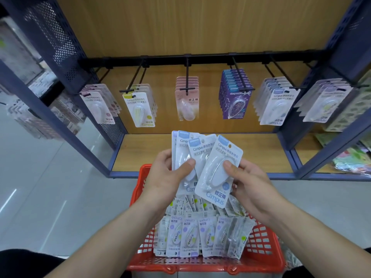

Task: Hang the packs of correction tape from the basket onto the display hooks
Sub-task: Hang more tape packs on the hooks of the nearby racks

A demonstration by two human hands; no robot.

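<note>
Our left hand (170, 173) grips a fan of packs (183, 145) with blue headers, thumb pressed across the front of their blisters and fingers curled behind. Our right hand (248, 182) pinches the front pack (215, 177) by its right edge, thumb on the blister. That pack tilts to the right and overlaps the fan, touching it. Both hands hold these packs above the far end of the red basket (267, 247), in front of the shelf board (144, 151).

The basket stands on the floor (40, 177) just before the display. Loose packs (200, 237) fill it: a near row stands with its print upside down to us, and more lie jumbled behind it under our hands.

Above, a black rail (210, 58) carries the hooks (187, 77), each with a row of hanging packs. From left to right we see a pink-dot row (98, 107), a yellow row (140, 111), a pink row (187, 103), a purple row (234, 101), a blue row (275, 109) whose header matches the packs in our hands, and a pale row (325, 103) at the far right. The held packs are well apart from every hook.
</note>
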